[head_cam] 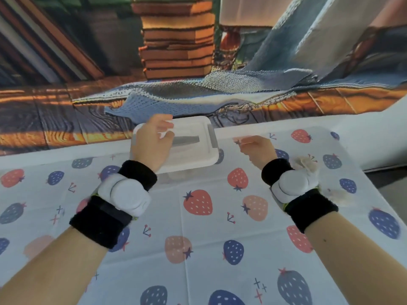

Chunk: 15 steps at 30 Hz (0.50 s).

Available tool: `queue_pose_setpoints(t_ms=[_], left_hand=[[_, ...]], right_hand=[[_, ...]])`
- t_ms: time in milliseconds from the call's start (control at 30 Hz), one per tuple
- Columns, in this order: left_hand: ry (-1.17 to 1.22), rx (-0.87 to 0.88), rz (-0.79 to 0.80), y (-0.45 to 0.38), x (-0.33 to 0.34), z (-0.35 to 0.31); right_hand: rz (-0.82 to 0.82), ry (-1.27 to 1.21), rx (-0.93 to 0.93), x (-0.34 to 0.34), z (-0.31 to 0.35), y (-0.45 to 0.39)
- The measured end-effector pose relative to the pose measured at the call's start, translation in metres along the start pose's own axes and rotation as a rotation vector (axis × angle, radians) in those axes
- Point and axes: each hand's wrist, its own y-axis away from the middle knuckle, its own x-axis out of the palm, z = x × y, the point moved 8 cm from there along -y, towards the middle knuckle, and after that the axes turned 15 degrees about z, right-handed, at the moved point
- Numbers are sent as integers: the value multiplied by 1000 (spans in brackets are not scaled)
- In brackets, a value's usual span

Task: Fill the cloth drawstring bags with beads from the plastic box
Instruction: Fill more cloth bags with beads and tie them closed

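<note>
One plastic box [189, 148], lid on, at far edge of strawberry cloth [198, 238]. My left hand [152, 142] grips lid's near-left corner. Right hand [257, 148] just right of box, fingers curled; can't tell if holding anything. Bags [308, 166] further right, look unfilled. Task barely begun, imo.

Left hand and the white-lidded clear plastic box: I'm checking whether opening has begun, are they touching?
Touching. The head view shows the left hand curled over the plastic box's white lid edge.
</note>
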Motion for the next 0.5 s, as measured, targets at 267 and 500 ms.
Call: queue_pose_setpoints(t_ms=[267,500], left_hand=[[14,-101,503,14,168,-27],[10,-279,632,6,316,-17]], right_hand=[[-158,158,203,-120,-109,42],[159,445,130,-143,-176,44]])
